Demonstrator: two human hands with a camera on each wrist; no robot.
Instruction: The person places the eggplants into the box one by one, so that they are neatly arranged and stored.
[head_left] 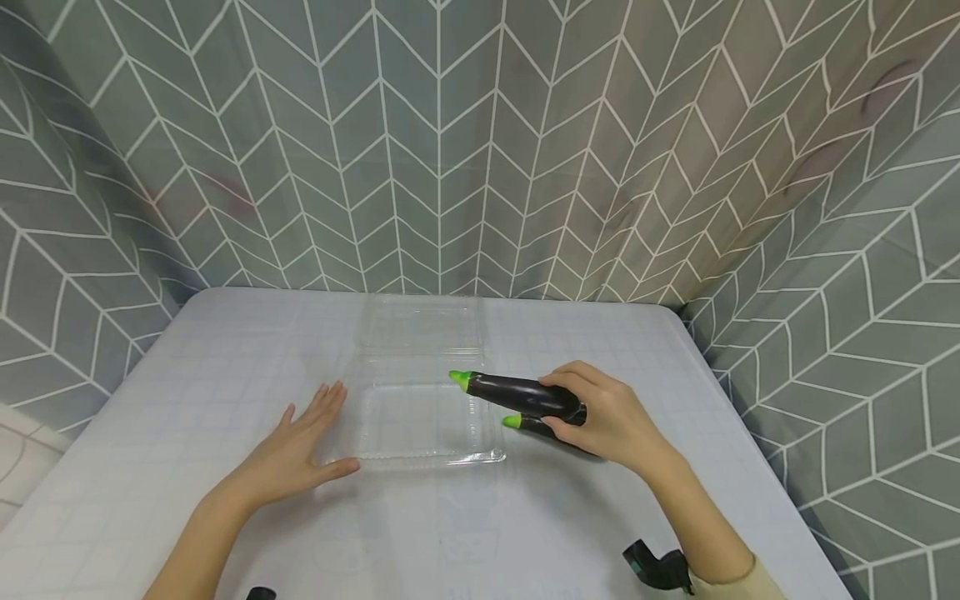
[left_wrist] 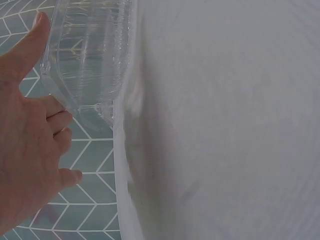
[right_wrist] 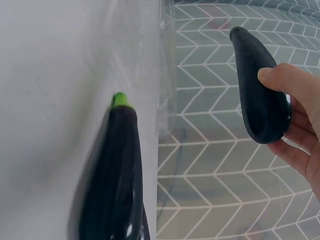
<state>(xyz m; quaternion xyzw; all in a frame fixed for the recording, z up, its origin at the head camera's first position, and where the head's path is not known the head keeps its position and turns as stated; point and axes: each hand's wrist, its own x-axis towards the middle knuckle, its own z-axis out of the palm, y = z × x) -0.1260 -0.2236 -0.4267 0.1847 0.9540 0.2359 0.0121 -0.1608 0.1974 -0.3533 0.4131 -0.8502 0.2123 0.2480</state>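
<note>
My right hand (head_left: 603, 412) grips a dark purple eggplant (head_left: 517, 393) by its thick end. Its green tip points left, over the right side of a clear plastic clamshell container (head_left: 420, 458). A second eggplant (right_wrist: 117, 175) lies on the table below, green tip toward the container; in the head view the right hand partly covers it. The right wrist view shows thumb and fingers around the held eggplant (right_wrist: 262, 92). With fingers spread, my left hand (head_left: 292, 458) is at the container's left edge, thumb by the front corner. The left wrist view has this hand (left_wrist: 30, 135) beside the container wall (left_wrist: 85, 75).
The container's lid (head_left: 420, 325) lies folded back toward the far edge of the white table (head_left: 247, 350). A grey curtain (head_left: 465, 150) with white chevron lines hangs behind and along the sides. A black strap piece (head_left: 656, 568) shows near my right sleeve (head_left: 738, 583).
</note>
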